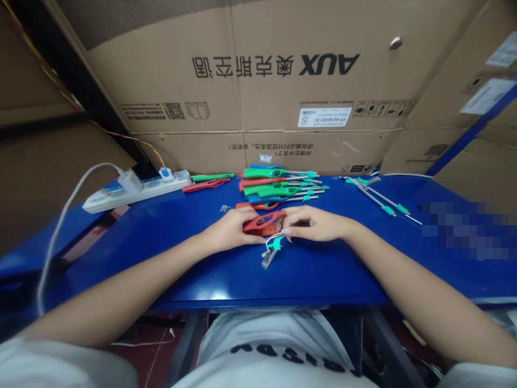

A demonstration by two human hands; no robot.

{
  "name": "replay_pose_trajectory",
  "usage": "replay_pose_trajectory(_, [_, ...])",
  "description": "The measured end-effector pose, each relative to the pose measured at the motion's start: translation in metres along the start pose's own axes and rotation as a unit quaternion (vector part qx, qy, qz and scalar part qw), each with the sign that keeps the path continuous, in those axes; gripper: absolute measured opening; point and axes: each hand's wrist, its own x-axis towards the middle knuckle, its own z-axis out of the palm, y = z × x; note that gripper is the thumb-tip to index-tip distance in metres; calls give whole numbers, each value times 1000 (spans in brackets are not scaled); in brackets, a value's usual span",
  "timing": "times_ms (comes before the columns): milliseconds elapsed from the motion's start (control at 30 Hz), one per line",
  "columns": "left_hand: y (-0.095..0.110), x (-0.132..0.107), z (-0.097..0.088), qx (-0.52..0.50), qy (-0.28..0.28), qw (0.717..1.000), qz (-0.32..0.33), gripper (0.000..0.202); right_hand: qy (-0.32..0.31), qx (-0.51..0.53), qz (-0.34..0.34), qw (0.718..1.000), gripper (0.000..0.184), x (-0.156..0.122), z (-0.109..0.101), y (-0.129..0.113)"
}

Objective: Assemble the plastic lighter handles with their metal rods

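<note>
My left hand (228, 229) and my right hand (313, 223) meet over the middle of the blue table (161, 258). Both are closed around a red plastic lighter handle (264, 222). A small teal part with thin white wires (276, 243) and a clear tube (269, 257) hang out of the handle toward me and rest on the table. Another red handle shell (254, 205) lies just behind my hands.
A pile of green, red and blue long-nosed lighters (278, 186) lies at the back. Metal rods with teal tips (379, 199) lie at the right. A white power strip (137, 191) with a plugged charger sits back left. Large cardboard boxes (258, 81) stand behind the table.
</note>
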Motion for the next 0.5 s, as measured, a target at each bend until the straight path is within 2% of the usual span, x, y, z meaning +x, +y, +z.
replay_pose_trajectory(167, [2,-2,-9,42,-22,999,-15,26,-63,-13,2,998,23,3,14,-9])
replay_pose_trajectory(333, [5,-4,-27,72,-50,995,-48,21,-85,-107,28,990,16,6,30,-17])
replay_pose_trajectory(500, [0,-5,-22,76,-17,996,-52,46,-102,-148,51,982,15,3,27,-20])
